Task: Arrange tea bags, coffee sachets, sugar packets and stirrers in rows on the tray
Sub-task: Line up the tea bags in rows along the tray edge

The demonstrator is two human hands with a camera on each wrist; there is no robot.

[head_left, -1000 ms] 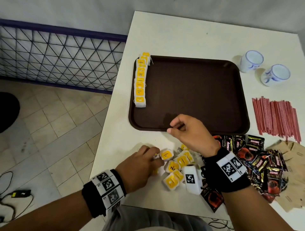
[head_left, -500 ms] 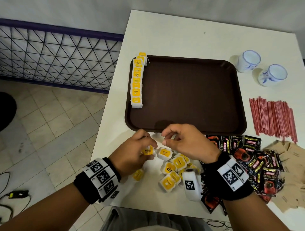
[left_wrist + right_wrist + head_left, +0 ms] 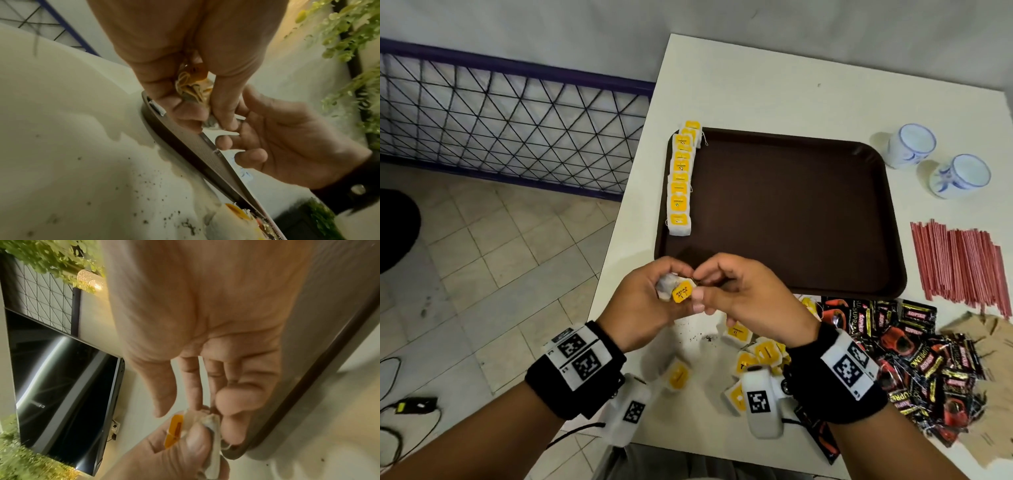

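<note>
Just in front of the brown tray's (image 3: 791,212) near edge, both hands meet on one tea bag (image 3: 682,294) with a yellow tag. My left hand (image 3: 671,284) curls round the bag (image 3: 193,87). My right hand (image 3: 702,277) pinches it at the top with thumb and forefinger (image 3: 226,400). A row of tea bags (image 3: 680,178) runs along the tray's left edge. Loose tea bags (image 3: 756,356) lie on the table under my right wrist. Black and red coffee sachets (image 3: 914,342), red stirrers (image 3: 959,263) and brown sugar packets (image 3: 993,346) lie to the right.
Two white and blue cups (image 3: 911,145) (image 3: 959,174) stand beyond the tray's far right corner. Dark crumbs (image 3: 705,337) speckle the white table (image 3: 756,85). The table's left edge drops to a tiled floor with a blue mesh fence (image 3: 500,116).
My left hand has lifted a tea bag out of the pile and carried it up toward the tray. The right hand has come left to meet it and pinch the bag.
</note>
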